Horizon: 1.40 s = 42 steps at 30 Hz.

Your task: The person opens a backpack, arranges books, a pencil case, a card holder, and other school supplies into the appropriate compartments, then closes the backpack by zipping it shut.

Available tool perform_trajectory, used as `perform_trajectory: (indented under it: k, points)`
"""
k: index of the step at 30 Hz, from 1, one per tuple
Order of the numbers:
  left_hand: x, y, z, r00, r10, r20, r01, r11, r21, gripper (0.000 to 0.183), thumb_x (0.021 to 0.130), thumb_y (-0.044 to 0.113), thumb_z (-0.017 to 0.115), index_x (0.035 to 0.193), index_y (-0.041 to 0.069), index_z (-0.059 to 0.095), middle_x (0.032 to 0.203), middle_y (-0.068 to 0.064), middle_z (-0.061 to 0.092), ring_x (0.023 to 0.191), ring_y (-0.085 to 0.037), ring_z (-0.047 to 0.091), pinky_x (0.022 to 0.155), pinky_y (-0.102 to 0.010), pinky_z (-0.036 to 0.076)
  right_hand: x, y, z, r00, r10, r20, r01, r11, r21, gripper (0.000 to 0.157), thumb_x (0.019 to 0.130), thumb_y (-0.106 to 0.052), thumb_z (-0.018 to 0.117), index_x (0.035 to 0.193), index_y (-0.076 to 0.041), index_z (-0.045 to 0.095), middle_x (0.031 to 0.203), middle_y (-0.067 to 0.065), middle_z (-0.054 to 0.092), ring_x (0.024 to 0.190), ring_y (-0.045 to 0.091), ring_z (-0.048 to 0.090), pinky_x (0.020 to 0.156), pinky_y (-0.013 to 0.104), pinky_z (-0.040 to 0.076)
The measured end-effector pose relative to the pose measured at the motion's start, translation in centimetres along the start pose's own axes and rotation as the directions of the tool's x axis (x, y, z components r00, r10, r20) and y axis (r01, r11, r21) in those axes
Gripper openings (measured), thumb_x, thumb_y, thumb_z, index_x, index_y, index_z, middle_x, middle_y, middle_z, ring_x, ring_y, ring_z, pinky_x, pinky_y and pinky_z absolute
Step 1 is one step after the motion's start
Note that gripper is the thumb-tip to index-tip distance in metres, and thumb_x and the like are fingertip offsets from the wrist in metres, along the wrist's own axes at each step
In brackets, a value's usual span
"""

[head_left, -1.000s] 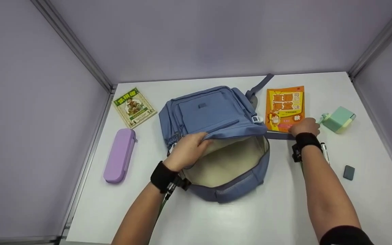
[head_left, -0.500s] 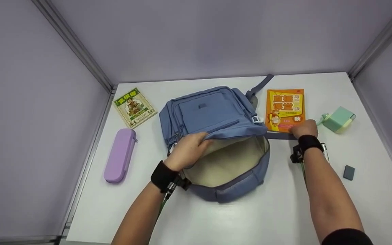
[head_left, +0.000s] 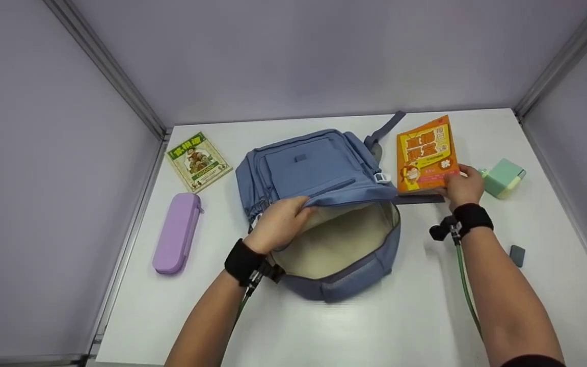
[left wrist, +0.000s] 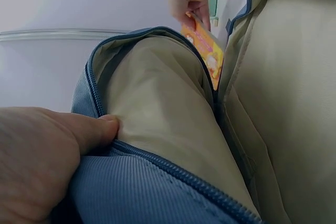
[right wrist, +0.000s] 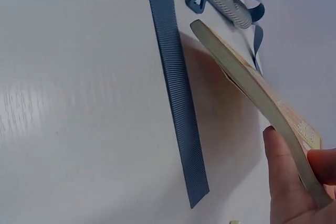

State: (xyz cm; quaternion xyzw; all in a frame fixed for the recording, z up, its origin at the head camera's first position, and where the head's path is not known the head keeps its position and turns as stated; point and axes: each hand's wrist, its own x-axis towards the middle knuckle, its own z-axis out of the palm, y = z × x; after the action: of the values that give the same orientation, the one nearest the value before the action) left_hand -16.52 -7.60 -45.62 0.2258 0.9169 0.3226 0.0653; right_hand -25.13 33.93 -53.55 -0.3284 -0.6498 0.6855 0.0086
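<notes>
A blue backpack (head_left: 314, 163) lies on the white table, its main compartment gaping toward me and showing a cream lining (left wrist: 157, 93). My left hand (head_left: 281, 221) pinches the upper edge of that opening, thumb inside against the lining and zipper. To the right of the bag, my right hand (head_left: 464, 187) grips an orange book (head_left: 426, 155) by its near right corner. The book is tilted, its right side raised off the table. In the right wrist view, thumb and fingers clasp the book's pale page edge (right wrist: 252, 90) from both sides.
A purple pencil case (head_left: 177, 233) and a green-and-cream booklet (head_left: 199, 161) lie left of the bag. On the right are a mint-green box-shaped object (head_left: 503, 178) and a small dark grey block (head_left: 517, 256). A blue strap (right wrist: 178, 87) stretches under the book. Grey panels wall the table.
The orange book lay flat; its right side has now come up in my right hand, which has turned and shifted slightly. My left hand stays on the bag's edge.
</notes>
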Motion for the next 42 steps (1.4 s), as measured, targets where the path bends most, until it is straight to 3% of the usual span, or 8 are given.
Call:
perform_trajectory:
  k: [4, 15, 23, 26, 30, 33, 37, 42]
  points:
    - [0.0, 0.1, 0.0, 1.000, -0.007, -0.002, 0.007, 1.000, 0.002, 0.022, 0.108, 0.028, 0.054, 0.093, 0.013, 0.059, 0.075, 0.002, 0.046, 0.069, -0.017, 0.050, 0.068, -0.036, 0.045, -1.2, -0.1, -1.0, 1.000, -0.009, 0.013, 0.007, 0.990, 0.139, 0.060, 0.101, 0.000, 0.056, 0.158, -0.010, 0.038, 0.120, 0.009, 0.056, 0.093, 0.018, 0.073, 0.081, 0.030, 0.058]
    - [0.5, 0.7, 0.0, 0.998, 0.002, -0.061, -0.002, 1.000, 0.012, 0.020, 0.108, 0.025, 0.054, 0.102, 0.009, 0.064, 0.077, 0.000, 0.054, 0.071, -0.019, 0.056, 0.071, -0.039, 0.049, -4.6, 0.7, -4.4, 0.995, -0.053, 0.086, 0.025, 0.954, 0.299, 0.057, 0.101, -0.004, 0.063, 0.154, -0.005, 0.044, 0.131, 0.013, 0.061, 0.104, 0.021, 0.072, 0.085, 0.033, 0.057]
    - [0.9, 1.1, 0.0, 0.995, -0.005, -0.101, 0.003, 1.000, -0.022, 0.025, 0.108, 0.027, 0.054, 0.087, 0.014, 0.053, 0.070, 0.002, 0.046, 0.061, -0.016, 0.050, 0.061, -0.035, 0.043, -5.7, 1.7, -8.3, 0.983, -0.034, 0.180, -0.031, 0.937, 0.348, 0.067, 0.099, -0.004, 0.066, 0.156, 0.005, 0.032, 0.098, 0.008, 0.076, 0.092, 0.022, 0.075, 0.079, 0.034, 0.060]
    - [1.1, 1.2, 0.0, 0.994, -0.016, -0.111, 0.013, 0.999, -0.032, 0.027, 0.108, 0.029, 0.053, 0.086, 0.015, 0.050, 0.070, 0.002, 0.045, 0.060, -0.016, 0.049, 0.059, -0.033, 0.042, -5.9, 1.8, -10.1, 0.972, -0.014, 0.233, -0.071, 0.934, 0.350, 0.052, 0.097, -0.004, 0.068, 0.146, 0.000, 0.051, 0.095, 0.010, 0.076, 0.087, 0.023, 0.076, 0.075, 0.034, 0.060]
    - [1.4, 1.5, 0.0, 0.992, -0.037, -0.123, 0.034, 0.999, -0.030, 0.028, 0.108, 0.031, 0.054, 0.085, 0.015, 0.049, 0.070, 0.003, 0.045, 0.059, -0.016, 0.050, 0.058, -0.033, 0.043, -6.0, 1.7, -11.9, 0.948, 0.014, 0.318, -0.119, 0.943, 0.312, 0.014, 0.097, -0.004, 0.070, 0.110, -0.007, 0.069, 0.098, 0.012, 0.076, 0.087, 0.023, 0.075, 0.076, 0.034, 0.060]
    - [1.6, 1.7, -0.1, 0.991, -0.045, -0.122, 0.043, 0.999, -0.016, 0.028, 0.108, 0.031, 0.054, 0.085, 0.015, 0.050, 0.071, 0.002, 0.047, 0.060, -0.016, 0.051, 0.059, -0.034, 0.044, -6.1, 1.6, -12.5, 0.929, 0.047, 0.367, -0.136, 0.966, 0.222, 0.008, 0.097, -0.006, 0.070, 0.105, -0.009, 0.070, 0.098, 0.009, 0.076, 0.088, 0.021, 0.074, 0.078, 0.033, 0.060]
    - [2.0, 2.1, -0.1, 0.992, -0.046, -0.115, 0.046, 0.999, -0.002, 0.026, 0.108, 0.030, 0.054, 0.088, 0.013, 0.053, 0.072, 0.001, 0.048, 0.062, -0.018, 0.051, 0.061, -0.036, 0.045, -6.3, 1.8, -12.2, 0.907, 0.093, 0.410, -0.138, 0.987, 0.081, 0.019, 0.098, -0.012, 0.070, 0.115, -0.008, 0.063, 0.099, 0.005, 0.075, 0.088, 0.018, 0.073, 0.079, 0.032, 0.060]
    - [2.2, 2.4, 0.0, 0.992, -0.049, -0.115, 0.049, 0.999, -0.002, 0.026, 0.108, 0.030, 0.054, 0.087, 0.014, 0.053, 0.072, 0.001, 0.048, 0.063, -0.018, 0.052, 0.061, -0.037, 0.045, -6.8, 1.8, -10.4, 0.878, 0.124, 0.462, -0.122, 0.992, -0.034, 0.054, 0.100, -0.017, 0.069, 0.143, 0.003, 0.044, 0.102, 0.003, 0.075, 0.091, 0.019, 0.074, 0.082, 0.033, 0.059]
